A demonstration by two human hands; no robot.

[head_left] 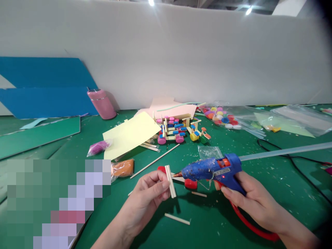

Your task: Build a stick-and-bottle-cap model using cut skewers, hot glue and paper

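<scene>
Sticks (170, 181) of pale wood, short and set side by side, are above the green table (207, 228), in front of the person. The left hand (151, 188) pinches them between the thumb and the fingers, so this hand is narrow. From the right side, the metal nozzle (177, 174) of a blue glue gun (207, 170) points at the sticks. It is very near to them, but I cannot tell if it touches. The right hand (252, 199) is wrapped around the handle of the gun, and a long clear glue rod (285, 151) comes out from its back.

Behind the nozzle, red pieces (191, 184) lie on the table, partly hidden. Closer to the person lies one loose short stick (177, 219). To the left, a long thin stick (155, 161) lies near an orange packet (125, 168).

Farther away are small models (171, 133) with coloured wheels, beside a yellow sheet (132, 133). Behind them to the right is a clear bag with coloured discs (220, 116). At the back left, a pink bottle (102, 105) stands near the white partition (166, 55).
</scene>
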